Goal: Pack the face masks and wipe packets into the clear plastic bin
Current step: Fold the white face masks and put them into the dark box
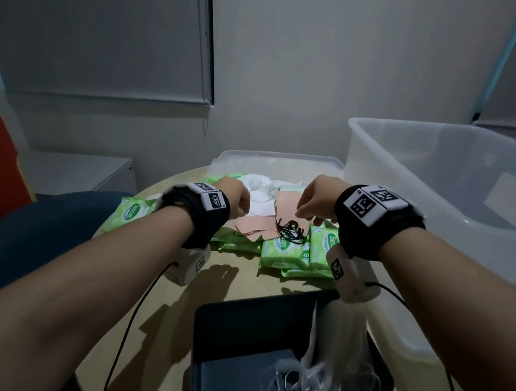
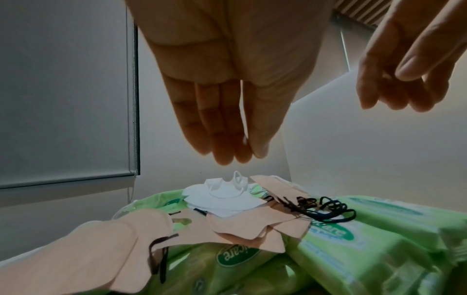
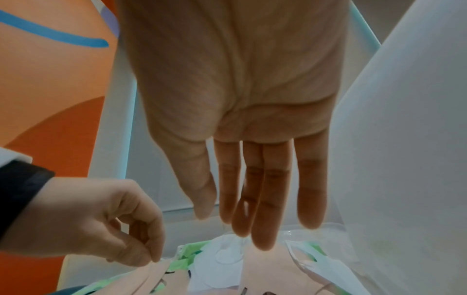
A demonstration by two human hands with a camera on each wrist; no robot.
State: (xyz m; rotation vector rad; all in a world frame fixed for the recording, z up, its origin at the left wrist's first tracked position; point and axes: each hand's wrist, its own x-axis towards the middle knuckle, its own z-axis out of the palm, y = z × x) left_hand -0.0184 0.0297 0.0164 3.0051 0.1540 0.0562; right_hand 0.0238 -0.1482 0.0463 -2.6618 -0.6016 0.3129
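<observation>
Peach face masks (image 1: 254, 225) (image 2: 240, 229) with tangled black ear loops (image 1: 289, 232) and a white mask (image 1: 258, 195) (image 2: 222, 197) lie on a pile of green wipe packets (image 1: 284, 251) (image 2: 379, 239) mid-table. My left hand (image 1: 238, 204) (image 2: 235, 155) hovers over the pile's left side with its fingers hanging down and nothing held. Its thumb and forefinger come close to a peach mask's edge in the right wrist view. Over the right side my right hand (image 1: 309, 211) (image 3: 252, 229) hangs loose and empty. The clear plastic bin (image 1: 459, 182) stands at the right.
A black tray (image 1: 243, 330) holding white masks (image 1: 338, 357) sits at the round table's (image 1: 233, 287) near edge. A clear lid (image 1: 276, 160) lies behind the pile. To the left is a blue chair (image 1: 18, 239). Cables run from both wrists.
</observation>
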